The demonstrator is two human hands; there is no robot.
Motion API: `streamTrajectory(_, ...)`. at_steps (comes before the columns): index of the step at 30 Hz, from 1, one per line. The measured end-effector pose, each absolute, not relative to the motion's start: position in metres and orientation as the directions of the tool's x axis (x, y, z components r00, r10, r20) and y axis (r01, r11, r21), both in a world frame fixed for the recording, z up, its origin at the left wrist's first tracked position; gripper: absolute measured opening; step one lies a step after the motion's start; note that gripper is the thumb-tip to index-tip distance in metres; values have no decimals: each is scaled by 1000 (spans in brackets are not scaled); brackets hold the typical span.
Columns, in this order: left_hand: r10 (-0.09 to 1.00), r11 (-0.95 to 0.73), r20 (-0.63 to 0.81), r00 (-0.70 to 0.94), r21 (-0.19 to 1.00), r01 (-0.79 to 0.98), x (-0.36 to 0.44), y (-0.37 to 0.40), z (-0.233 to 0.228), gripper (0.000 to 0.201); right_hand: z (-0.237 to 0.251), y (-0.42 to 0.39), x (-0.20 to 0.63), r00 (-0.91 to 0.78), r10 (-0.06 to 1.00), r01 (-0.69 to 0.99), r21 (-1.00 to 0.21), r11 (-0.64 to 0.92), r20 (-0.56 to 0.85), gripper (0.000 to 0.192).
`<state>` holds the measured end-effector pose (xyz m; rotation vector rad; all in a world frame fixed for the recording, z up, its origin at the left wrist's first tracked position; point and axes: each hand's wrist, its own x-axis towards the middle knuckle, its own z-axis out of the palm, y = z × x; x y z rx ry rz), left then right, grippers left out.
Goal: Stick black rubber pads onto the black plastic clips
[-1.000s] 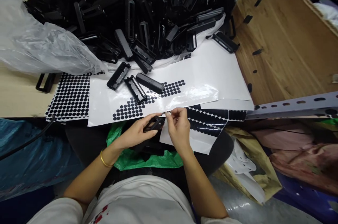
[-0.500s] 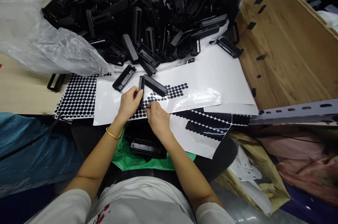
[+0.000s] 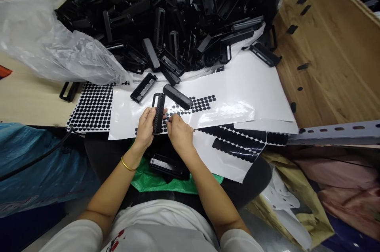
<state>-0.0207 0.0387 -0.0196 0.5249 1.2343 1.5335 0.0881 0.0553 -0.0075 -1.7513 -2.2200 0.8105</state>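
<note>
In my left hand (image 3: 145,128) is a black plastic housing (image 3: 159,114), held upright over the sheet with its ridged face and slotted end showing. My right hand (image 3: 181,135) is closed in a pinch just right of that housing; whatever sits between its fingertips is hidden or too small to make out. Beneath both hands lies a white backing sheet (image 3: 124,105) bearing round black stickers (image 3: 203,103). Another black housing (image 3: 178,96) rests on the sheet right beyond my hands, and an open-sided one (image 3: 144,87) lies to its left.
A large heap of black housings (image 3: 166,18) fills the back, with clear plastic bagging (image 3: 59,46) at its left. A wooden panel (image 3: 326,46) rises on the right. More housings (image 3: 169,167) lie in a green bag (image 3: 142,180) at my lap.
My left hand has turned the housing so its broad ridged face shows and brought it slightly nearer me. My right hand stays pinched beside it. The whole view has shifted slightly.
</note>
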Motion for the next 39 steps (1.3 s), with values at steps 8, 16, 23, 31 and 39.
streamTrajectory(8, 934, 204, -324, -149, 828, -523, -7, 27, -13, 30, -3, 46, 113, -223, 968, 142, -986, -87, -118, 14)
streamTrajectory(16, 921, 260, -376, -105, 791, -553, 9, 20, -6, 31, 2, 37, 115, -124, 988, 162, -984, -72, -92, 12)
streamTrajectory(23, 922, 218, -346, -175, 836, -503, 12, 16, -7, 25, 0, 35, 114, -150, 989, 316, -947, 61, 14, 11)
streamTrajectory(31, 929, 291, -368, -42, 795, -532, 12, 18, -7, 31, -8, 26, 134, -50, 985, 594, -788, 162, 165, 6)
streamTrajectory(39, 898, 429, -399, 184, 705, -564, 36, 29, -13, 31, -21, 5, 214, 106, 969, 810, -585, 45, 222, 15)
